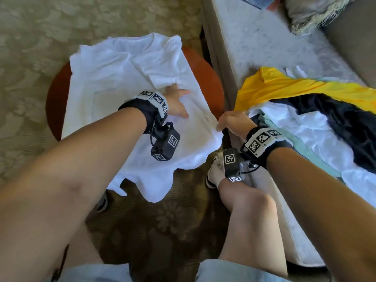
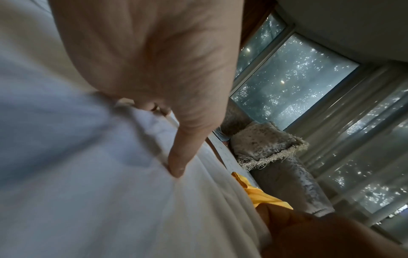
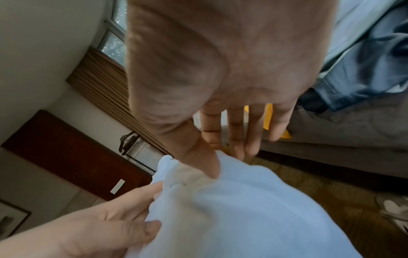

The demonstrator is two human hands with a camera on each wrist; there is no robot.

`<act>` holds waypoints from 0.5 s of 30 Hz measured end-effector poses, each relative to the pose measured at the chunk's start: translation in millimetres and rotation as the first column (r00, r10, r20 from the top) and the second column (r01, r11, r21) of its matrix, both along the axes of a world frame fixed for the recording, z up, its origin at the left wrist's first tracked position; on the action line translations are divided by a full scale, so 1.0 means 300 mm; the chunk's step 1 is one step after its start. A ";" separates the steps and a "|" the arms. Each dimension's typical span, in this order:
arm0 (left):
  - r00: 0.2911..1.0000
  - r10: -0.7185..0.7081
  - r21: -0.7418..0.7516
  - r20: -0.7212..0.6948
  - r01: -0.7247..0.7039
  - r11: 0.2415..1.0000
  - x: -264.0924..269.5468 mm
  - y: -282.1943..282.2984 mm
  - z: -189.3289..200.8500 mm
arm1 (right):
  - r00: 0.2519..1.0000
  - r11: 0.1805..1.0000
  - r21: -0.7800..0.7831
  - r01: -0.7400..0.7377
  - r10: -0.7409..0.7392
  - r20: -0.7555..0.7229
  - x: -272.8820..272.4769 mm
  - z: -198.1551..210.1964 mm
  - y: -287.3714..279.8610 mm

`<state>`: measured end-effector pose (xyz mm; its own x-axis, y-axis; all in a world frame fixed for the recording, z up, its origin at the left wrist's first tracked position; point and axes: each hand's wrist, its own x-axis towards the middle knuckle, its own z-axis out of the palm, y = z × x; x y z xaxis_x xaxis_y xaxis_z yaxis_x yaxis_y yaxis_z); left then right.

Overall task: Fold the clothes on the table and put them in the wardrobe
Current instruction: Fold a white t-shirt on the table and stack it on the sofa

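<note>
A white T-shirt (image 1: 130, 82) lies spread over a small round red-brown table (image 1: 205, 78), its hem hanging off the near edge. My left hand (image 1: 179, 102) lies on the shirt's middle with fingers spread and presses the cloth flat; the thumb (image 2: 176, 165) pushes into a crease. At the table's right edge my right hand (image 1: 230, 123) pinches the shirt's side seam between thumb and forefinger (image 3: 212, 167), the other fingers hanging loose. In the right wrist view the left hand (image 3: 99, 223) touches the same white cloth (image 3: 253, 218) from the left.
To the right a low grey-covered bed or couch (image 1: 264, 37) holds a pile: a yellow garment (image 1: 284, 86), a black one (image 1: 345, 123) and white cloth (image 1: 305, 139). A fringed cushion (image 1: 315, 15) lies at its far end. My knees and shoes (image 1: 213, 169) are under the table on patterned carpet.
</note>
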<state>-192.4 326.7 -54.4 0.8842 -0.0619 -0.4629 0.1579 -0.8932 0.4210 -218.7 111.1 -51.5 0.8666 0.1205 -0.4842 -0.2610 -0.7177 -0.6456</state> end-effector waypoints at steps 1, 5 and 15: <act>1.000 0.003 -0.005 0.005 -0.003 1.000 0.002 -0.001 -0.001 | 0.999 0.999 0.040 0.027 -0.028 0.025 -0.006 -0.005 -0.011; 1.000 0.015 -0.014 0.022 -0.015 1.000 0.000 -0.010 0.007 | 0.981 0.964 0.196 0.178 -0.190 0.044 -0.005 -0.030 -0.053; 0.998 0.033 0.030 0.052 -0.034 0.999 -0.007 -0.021 0.012 | 0.967 0.982 0.185 0.043 0.006 -0.255 -0.105 0.018 -0.050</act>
